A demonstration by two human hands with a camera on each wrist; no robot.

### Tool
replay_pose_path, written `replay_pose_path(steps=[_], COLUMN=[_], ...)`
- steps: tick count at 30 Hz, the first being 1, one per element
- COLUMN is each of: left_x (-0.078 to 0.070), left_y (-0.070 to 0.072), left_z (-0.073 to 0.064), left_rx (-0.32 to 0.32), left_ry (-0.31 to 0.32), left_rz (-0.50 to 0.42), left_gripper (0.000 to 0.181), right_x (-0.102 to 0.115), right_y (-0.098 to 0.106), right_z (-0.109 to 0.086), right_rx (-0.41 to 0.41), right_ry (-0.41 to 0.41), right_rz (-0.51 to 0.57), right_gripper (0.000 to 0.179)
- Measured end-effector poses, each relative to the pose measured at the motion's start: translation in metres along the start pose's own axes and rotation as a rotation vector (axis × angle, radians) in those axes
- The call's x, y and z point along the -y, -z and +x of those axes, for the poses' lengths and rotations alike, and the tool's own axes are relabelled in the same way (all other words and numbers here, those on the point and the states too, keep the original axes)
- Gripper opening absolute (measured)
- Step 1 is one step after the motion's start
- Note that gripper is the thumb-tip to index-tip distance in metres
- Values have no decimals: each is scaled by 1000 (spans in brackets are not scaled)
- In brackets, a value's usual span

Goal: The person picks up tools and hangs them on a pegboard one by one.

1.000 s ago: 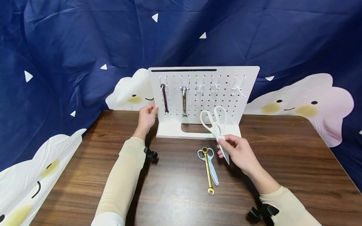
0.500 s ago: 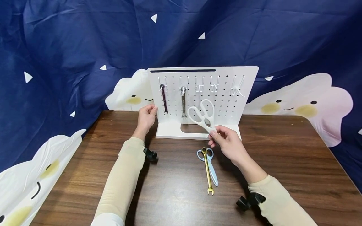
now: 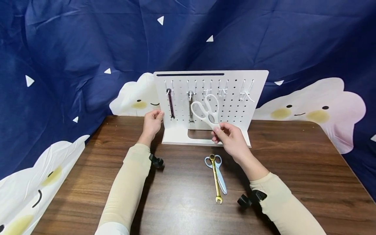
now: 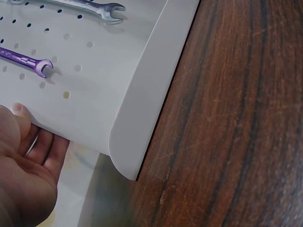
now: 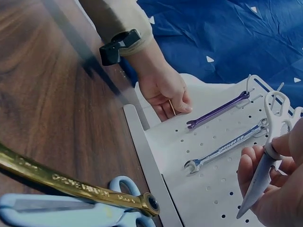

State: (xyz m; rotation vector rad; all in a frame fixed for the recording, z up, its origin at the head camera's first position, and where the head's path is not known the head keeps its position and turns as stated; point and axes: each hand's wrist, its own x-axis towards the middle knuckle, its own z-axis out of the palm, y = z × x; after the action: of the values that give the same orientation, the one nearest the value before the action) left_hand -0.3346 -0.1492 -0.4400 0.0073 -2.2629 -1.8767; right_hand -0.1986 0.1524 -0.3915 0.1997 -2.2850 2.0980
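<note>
My left hand [image 3: 153, 123] pinches the left edge of the white pegboard [image 3: 243, 122], thumb on the front and fingers behind. In the right wrist view, my right hand [image 5: 279, 189] grips the white scissors [image 5: 260, 179] around the blades. Their handle loops point up in front of the board, just below the middle hooks [image 3: 207, 92]. A purple wrench [image 3: 171, 106] and a silver wrench [image 3: 191, 106] hang from hooks on the left part of the board; the scissors partly cover the silver one in the head view.
A gold wrench [image 3: 215, 182] lies across light blue scissors [image 3: 222, 183] on the brown wooden table [image 3: 182, 209], in front of the board. More hooks [image 3: 246, 94] stick out at the board's right. A blue curtain [image 3: 88, 42] hangs behind.
My right hand has carried the white scissors left and up, from the board's lower right to below the middle hooks. The left hand has stayed on the board's edge.
</note>
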Motion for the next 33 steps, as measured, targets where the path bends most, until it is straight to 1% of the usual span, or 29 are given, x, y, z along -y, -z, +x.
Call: replay_pose_path(steps=[6,13,15,18,22,27,33], left_x=[0,1,1,1,1,1,1], left_y=[0,1,2,2,3,2,1], left_z=[-1,-2,-2,-3,-4,-2,0], left_rx=[3,2,4,6,3,3,-4], left_ry=[5,7,7,8,11,8,-6], left_rz=[3,8,7,6,-1,5,1], left_gripper=[24,24,24,24,23,23,22], right_x=[0,-3,-5,-8,-12,-16,-19], right_y=[0,1,0,-1,-3,-5,-5], right_z=[8,18,21,26,33,40,49], right_rx=[-3,-4,-16,-31,-58,-101,-140], right_ry=[-24,-66,-84,-108,-128,-142,-133], right_rz=[-15,2,8,17,63,108,48], right_gripper=[19,19,18,23,28,26,31])
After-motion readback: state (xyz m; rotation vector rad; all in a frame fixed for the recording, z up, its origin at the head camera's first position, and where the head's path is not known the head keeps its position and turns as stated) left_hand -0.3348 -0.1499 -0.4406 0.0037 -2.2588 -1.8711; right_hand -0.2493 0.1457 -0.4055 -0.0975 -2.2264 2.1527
